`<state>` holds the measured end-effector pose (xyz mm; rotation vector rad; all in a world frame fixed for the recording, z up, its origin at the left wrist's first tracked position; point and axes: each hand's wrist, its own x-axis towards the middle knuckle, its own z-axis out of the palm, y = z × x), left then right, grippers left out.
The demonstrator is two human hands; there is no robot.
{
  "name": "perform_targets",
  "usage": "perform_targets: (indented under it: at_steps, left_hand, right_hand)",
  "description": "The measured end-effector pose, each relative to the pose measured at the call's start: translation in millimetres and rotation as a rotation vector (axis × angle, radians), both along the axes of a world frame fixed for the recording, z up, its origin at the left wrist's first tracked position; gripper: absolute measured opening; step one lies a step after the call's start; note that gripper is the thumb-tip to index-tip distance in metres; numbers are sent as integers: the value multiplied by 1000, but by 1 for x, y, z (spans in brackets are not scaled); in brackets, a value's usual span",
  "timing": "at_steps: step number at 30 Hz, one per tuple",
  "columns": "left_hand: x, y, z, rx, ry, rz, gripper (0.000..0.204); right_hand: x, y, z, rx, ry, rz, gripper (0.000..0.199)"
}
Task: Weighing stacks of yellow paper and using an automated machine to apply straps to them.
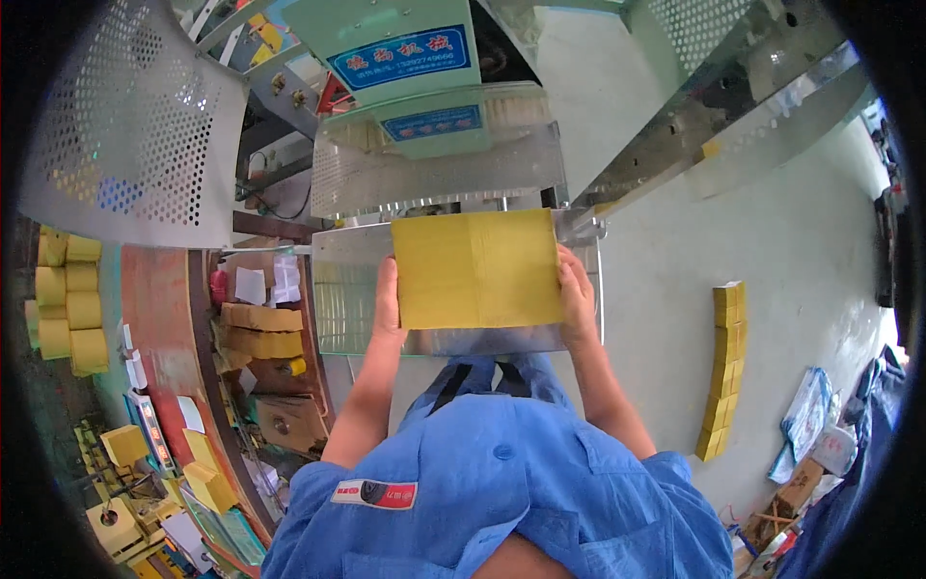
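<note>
Between my two hands is a wide yellow paper stack, with a faint seam running down its middle. My left hand grips its left edge and my right hand its right edge, fingers pressed against the sides. Beneath it shows a shiny metal machine tray; whether the stack rests on that tray or is held just above it, I cannot tell. Behind the stack a clear cover slopes up to a pale green machine housing with a blue label.
Perforated metal guards flank the machine at left, with a steel beam at right. On the floor to the right lies a long row of yellow bundles. A reddish bench and stacked yellow blocks stand on the left.
</note>
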<state>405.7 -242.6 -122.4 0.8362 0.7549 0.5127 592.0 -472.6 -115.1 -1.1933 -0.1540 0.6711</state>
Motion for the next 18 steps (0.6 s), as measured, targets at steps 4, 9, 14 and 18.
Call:
perform_targets:
  at_steps: [4, 9, 14, 18]
  left_hand:
    - [6, -18, 17, -53, -52, 55, 55]
    - [14, -26, 26, -101, -64, 57, 55]
    - [50, -11, 39, -44, -110, 105, 54]
    - [73, 32, 18, 64, -116, -1, 59]
  right_hand:
    - [-6, 10, -5, 95, 108, 15, 46]
    - [-6, 26, 26, 153, 63, 88, 61]
    - [33, 53, 42, 153, 52, 148, 70]
    - [51, 73, 28, 69, -77, 170, 65]
